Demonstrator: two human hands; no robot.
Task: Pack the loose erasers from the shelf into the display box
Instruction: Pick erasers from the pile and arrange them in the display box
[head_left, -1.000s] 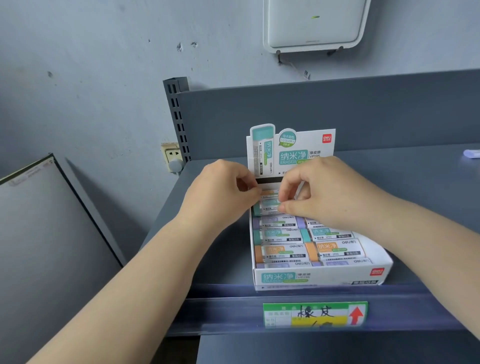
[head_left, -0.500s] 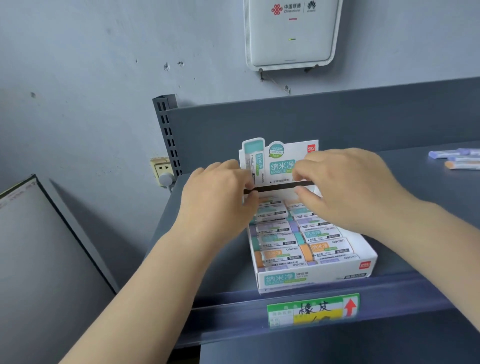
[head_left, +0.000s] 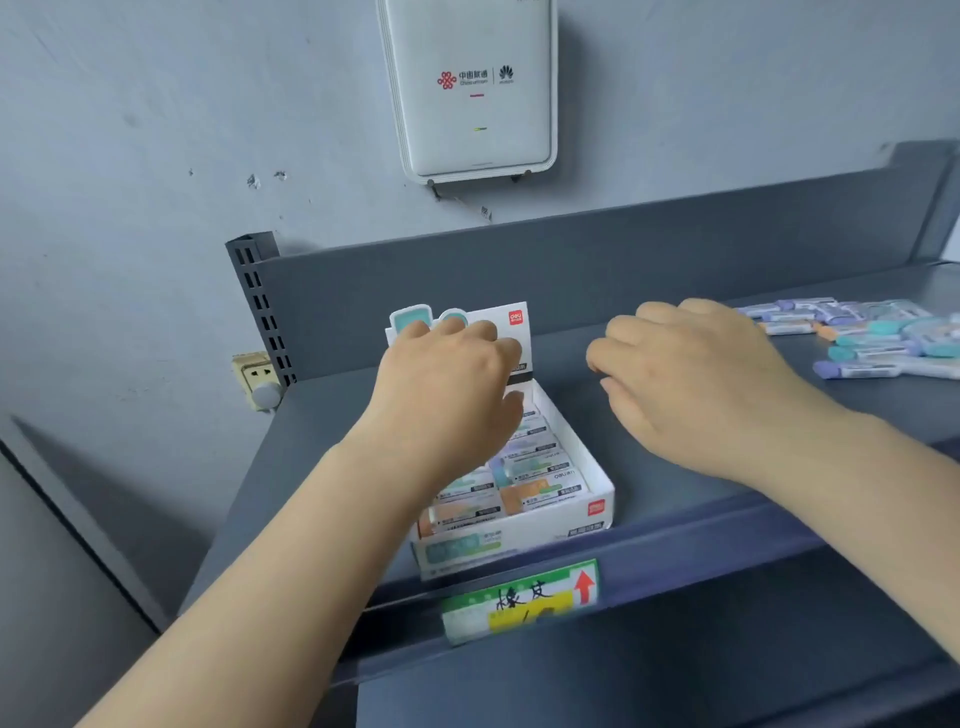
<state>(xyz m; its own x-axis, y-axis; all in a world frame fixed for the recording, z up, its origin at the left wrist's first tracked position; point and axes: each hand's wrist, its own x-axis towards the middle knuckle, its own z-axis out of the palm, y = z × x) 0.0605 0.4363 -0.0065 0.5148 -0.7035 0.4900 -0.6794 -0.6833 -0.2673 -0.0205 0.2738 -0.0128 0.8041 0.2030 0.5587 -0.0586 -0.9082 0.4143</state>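
The white display box (head_left: 598, 486) stands on the grey shelf (head_left: 322, 467), with rows of wrapped erasers (head_left: 540, 491) inside it. My left hand (head_left: 447, 384) lies over the back half of the box, its fingers resting on the upright header card (head_left: 511, 319). My right hand (head_left: 691, 379) hovers over bare shelf to the right of the box, fingers loosely curled, with nothing seen in it. A pile of loose erasers (head_left: 872, 338) in purple, teal and orange lies further right on the shelf, just beyond that hand.
The shelf has a raised back panel (head_left: 623, 260) and a front rail with a green and yellow price label (head_left: 519, 597). A white router (head_left: 475, 88) hangs on the wall above. A wall socket (head_left: 257, 374) sits left of the shelf upright.
My right hand has left the box and moved right toward the loose erasers. My left hand stays at the header card. The view has swung right, showing the eraser pile.
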